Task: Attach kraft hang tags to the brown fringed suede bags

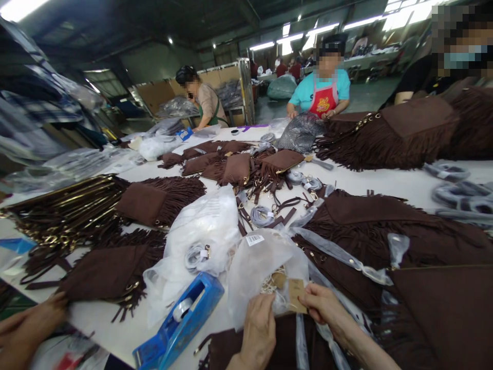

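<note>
My right hand point(322, 304) pinches a small tan cardboard tag point(296, 295) by its right edge. Close on its left, my left hand point(259, 321) has its fingers bent together at the mouth of a clear plastic bag point(252, 270); whether it grips the string there is too small to tell. White strings and more tan tags point(279, 279) show in that bag, which bears a barcode label point(254, 239). Below both hands lies a dark brown fringed bag point(285, 336), partly hidden by them. A blue tape dispenser point(181, 321) rests to the left of my left hand.
Brown fringed bags point(140, 203) and wrapped straps point(262, 216) cover much of the white table point(96, 321). Another person's hand point(46, 318) touches a brown bag point(106, 272) at the left. Large brown bags point(442, 308) lie at the right. Several people stand across the table.
</note>
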### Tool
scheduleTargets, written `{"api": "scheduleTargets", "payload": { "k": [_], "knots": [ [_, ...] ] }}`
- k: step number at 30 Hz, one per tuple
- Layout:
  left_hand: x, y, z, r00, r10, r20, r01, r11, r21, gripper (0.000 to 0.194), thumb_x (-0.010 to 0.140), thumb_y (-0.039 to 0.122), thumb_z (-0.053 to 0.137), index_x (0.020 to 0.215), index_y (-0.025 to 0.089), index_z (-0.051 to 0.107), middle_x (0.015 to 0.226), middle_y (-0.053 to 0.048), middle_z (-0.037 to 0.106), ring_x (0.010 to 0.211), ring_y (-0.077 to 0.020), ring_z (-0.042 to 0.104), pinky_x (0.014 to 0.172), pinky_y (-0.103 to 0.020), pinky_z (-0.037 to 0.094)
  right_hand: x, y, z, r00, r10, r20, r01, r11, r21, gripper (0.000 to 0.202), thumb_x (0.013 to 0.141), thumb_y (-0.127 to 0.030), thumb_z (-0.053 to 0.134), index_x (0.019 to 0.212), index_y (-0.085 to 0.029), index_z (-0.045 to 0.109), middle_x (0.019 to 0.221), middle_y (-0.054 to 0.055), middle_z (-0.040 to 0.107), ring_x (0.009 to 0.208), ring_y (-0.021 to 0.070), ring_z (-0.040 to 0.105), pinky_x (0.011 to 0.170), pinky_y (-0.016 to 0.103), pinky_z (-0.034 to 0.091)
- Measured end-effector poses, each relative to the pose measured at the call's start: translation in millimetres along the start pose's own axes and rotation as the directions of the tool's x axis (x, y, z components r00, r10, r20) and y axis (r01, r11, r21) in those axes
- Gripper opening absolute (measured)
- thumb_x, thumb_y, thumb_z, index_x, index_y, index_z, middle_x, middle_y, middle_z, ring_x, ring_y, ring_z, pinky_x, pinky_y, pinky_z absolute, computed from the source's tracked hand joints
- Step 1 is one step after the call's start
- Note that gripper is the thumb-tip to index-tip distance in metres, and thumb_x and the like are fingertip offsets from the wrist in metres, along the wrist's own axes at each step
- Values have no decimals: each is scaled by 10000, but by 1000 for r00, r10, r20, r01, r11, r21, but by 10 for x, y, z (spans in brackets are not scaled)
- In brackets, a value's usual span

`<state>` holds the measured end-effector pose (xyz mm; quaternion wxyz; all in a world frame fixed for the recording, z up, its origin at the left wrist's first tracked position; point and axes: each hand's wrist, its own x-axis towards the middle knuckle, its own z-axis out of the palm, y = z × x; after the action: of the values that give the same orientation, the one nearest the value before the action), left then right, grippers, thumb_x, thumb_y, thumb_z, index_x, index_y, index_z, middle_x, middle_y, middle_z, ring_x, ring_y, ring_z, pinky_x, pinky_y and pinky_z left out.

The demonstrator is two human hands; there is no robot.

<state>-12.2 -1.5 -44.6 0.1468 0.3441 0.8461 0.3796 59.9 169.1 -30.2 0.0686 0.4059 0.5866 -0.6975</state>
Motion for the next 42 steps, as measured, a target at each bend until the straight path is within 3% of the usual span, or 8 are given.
{"api": "scheduleTargets", "payload": {
  "k": [5, 8, 11, 21, 26, 33, 38, 42],
  "knots": [
    [298, 420, -81, 953, -142, 268, 261, 834, -487, 388, 774, 314, 417, 1095, 142, 553, 1139, -117, 588, 1041, -216, 537, 819, -345, 461, -349, -116, -37, 995, -98, -19, 100, 963, 249, 360, 601, -508, 611, 609, -201, 422, 393, -106, 435, 279, 8, 231, 351, 190, 68],
    [384, 528, -26, 790, -116, 602, 559, 538, -631, 617, 763, 613, 334, 968, 85, 579, 836, -141, 662, 700, -189, 625, 450, -212, 400, -476, -155, -51, 991, -116, -65, 132, 925, 356, 376, 609, -515, 634, 660, -185, 460, 490, -78, 523, 293, -3, 259, 351, 181, 83],
    [323, 539, 42, 672, -102, 733, 703, 397, -590, 732, 678, 750, 343, 850, 76, 570, 616, -103, 632, 472, -149, 581, 322, -162, 263, -560, -159, -110, 986, -101, -135, 150, 886, 439, 401, 596, -520, 665, 651, -178, 464, 493, -85, 506, 308, -9, 261, 351, 169, 104],
    [150, 564, -47, 611, -164, 774, 724, 510, -464, 456, 560, 519, 604, 768, 120, 535, 556, -24, 584, 389, -97, 509, 309, -157, 253, -602, 54, -323, 937, -13, -349, 212, 817, 537, 437, 513, -458, 730, 584, -207, 378, 446, -136, 315, 341, 13, 262, 347, 164, 178],
    [101, 459, 80, 621, -317, 716, 651, 718, -247, 249, 606, 393, 494, 682, 156, 500, 501, 9, 539, 373, -90, 443, 364, -186, 262, -544, 198, -429, 895, -27, -445, 245, 863, 441, 378, 527, -459, 668, 570, -217, 381, 478, -112, 361, 365, 35, 286, 367, 191, 205],
    [80, 513, 116, 797, -331, 505, 428, 899, -87, 101, 666, 214, 497, 576, 172, 513, 534, 34, 503, 552, -114, 458, 560, -239, 326, -643, 502, -484, 800, -56, -597, 166, 978, 130, 295, 579, -430, 654, 775, -232, 557, 587, -9, 609, 422, 142, 471, 404, 262, 337],
    [105, 661, 103, 822, -163, 545, 224, 973, -47, 163, 732, 195, 447, 655, 166, 588, 660, 13, 582, 648, -123, 504, 608, -224, 342, -763, 561, -104, 941, -320, -106, 302, 940, -159, 420, 807, -491, 427, 1102, -222, 556, 588, -9, 625, 550, 186, 594, 561, 269, 462],
    [163, 649, 123, 799, -210, 563, 301, 951, -73, 167, 727, 161, 431, 677, 148, 590, 620, 21, 548, 606, -107, 470, 577, -202, 336, -713, 626, 13, 925, -377, 39, 378, 913, -155, 325, 811, -441, 448, 1003, -223, 594, 762, 17, 674, 688, 171, 620, 638, 241, 469]
  ]
}}
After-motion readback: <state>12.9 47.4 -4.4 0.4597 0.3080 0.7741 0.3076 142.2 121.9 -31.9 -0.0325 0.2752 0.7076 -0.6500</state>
